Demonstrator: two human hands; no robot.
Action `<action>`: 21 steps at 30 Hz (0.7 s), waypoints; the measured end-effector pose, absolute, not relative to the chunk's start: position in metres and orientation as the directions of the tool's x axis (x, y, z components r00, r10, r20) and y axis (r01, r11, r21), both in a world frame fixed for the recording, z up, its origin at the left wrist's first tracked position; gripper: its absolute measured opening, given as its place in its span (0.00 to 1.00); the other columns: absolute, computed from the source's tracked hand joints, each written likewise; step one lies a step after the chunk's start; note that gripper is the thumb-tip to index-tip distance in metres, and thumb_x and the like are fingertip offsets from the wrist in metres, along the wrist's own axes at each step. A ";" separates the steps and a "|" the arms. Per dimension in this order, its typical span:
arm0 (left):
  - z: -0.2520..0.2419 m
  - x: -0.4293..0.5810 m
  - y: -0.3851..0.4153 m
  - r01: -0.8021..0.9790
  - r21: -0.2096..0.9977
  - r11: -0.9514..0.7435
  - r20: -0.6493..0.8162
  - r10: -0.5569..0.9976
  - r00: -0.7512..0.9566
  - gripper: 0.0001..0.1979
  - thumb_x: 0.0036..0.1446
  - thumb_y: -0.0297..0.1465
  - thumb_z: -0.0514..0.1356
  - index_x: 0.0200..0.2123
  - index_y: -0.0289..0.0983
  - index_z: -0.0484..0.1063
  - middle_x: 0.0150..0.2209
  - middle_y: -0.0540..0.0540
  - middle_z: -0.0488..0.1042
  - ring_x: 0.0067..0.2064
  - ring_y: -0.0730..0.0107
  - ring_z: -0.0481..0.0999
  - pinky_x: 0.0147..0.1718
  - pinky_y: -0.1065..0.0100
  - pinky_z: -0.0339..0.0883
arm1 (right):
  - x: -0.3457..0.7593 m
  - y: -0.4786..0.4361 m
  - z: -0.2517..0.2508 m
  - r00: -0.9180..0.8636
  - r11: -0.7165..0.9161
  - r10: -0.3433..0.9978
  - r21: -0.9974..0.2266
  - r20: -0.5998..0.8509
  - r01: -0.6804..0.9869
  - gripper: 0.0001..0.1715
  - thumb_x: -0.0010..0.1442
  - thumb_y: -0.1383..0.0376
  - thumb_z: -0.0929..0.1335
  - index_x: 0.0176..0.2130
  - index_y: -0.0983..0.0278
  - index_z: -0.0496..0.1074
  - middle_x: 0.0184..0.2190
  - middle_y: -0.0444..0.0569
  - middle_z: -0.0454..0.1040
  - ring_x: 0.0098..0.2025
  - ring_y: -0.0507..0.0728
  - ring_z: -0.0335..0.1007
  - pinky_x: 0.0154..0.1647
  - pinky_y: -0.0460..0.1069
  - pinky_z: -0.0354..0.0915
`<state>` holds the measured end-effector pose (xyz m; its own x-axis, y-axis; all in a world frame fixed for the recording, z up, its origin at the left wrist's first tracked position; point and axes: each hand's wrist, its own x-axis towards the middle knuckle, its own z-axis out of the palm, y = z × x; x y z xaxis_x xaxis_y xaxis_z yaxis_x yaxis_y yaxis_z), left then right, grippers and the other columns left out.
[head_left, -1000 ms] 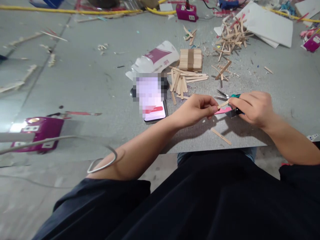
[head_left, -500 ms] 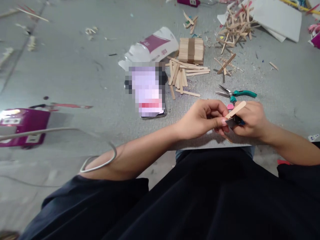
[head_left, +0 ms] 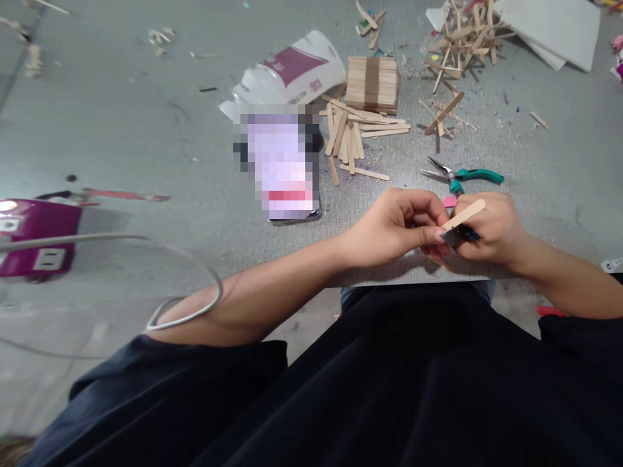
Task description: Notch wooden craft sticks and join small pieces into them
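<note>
My left hand [head_left: 402, 227] pinches a wooden craft stick [head_left: 468, 213] between thumb and fingers near the table's front edge; the stick points up and to the right. Close against it, my right hand [head_left: 494, 227] is wrapped round a utility knife [head_left: 452, 237] with a wide grey blade and a dark, partly blue handle. The blade lies against the stick near my left thumb, and most of the handle is hidden in my fist. Just beyond my hands rest green-handled long-nose pliers [head_left: 455, 175] with their jaws apart, and a small pink piece [head_left: 450, 202].
A phone [head_left: 287, 165] with a blurred screen lies left of my hands. Behind it are a plastic bag [head_left: 302, 71], a banded stack of craft sticks [head_left: 357, 81] and loose sticks [head_left: 344, 133]. A stick pile [head_left: 467, 39] lies far right. A cable [head_left: 185, 256] crosses my left forearm.
The view has shifted slightly, so the table items appear a little higher. Both hands keep their hold on the stick and knife, with hardly any movement between them.
</note>
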<state>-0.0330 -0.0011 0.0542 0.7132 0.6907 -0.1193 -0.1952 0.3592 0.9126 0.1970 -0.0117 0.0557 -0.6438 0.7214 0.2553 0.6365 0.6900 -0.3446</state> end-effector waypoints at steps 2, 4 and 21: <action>0.054 -0.033 -0.001 -0.183 0.924 0.336 -0.116 0.703 0.702 0.25 0.54 0.48 0.79 0.34 0.34 0.77 0.30 0.45 0.84 0.32 0.68 0.87 0.35 0.71 0.84 | 0.197 -0.012 0.056 -0.643 0.683 0.727 -0.346 0.239 0.644 0.10 0.63 0.58 0.68 0.33 0.58 0.77 0.22 0.43 0.65 0.27 0.55 0.61 0.32 0.53 0.54; 0.054 -0.033 -0.001 -0.177 0.932 0.317 -0.109 0.708 0.697 0.25 0.54 0.50 0.79 0.34 0.34 0.77 0.30 0.45 0.84 0.32 0.68 0.87 0.35 0.70 0.85 | 0.196 -0.012 0.056 -0.644 0.666 0.741 -0.339 0.190 0.665 0.10 0.63 0.58 0.68 0.33 0.58 0.77 0.22 0.44 0.65 0.28 0.56 0.62 0.34 0.53 0.54; 0.053 -0.031 -0.002 -0.125 0.970 0.207 -0.060 0.708 0.704 0.28 0.56 0.55 0.75 0.30 0.34 0.79 0.27 0.45 0.81 0.29 0.70 0.83 0.31 0.71 0.81 | 0.196 -0.011 0.052 -0.678 0.702 0.692 -0.451 0.249 0.551 0.12 0.64 0.60 0.68 0.32 0.59 0.80 0.22 0.43 0.70 0.27 0.53 0.65 0.32 0.51 0.55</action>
<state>-0.0308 -0.0022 0.0531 0.7039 0.7078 -0.0600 -0.1253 0.2070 0.9703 0.1956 -0.0108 0.0525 -0.6779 0.6918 0.2487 0.5511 0.7021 -0.4509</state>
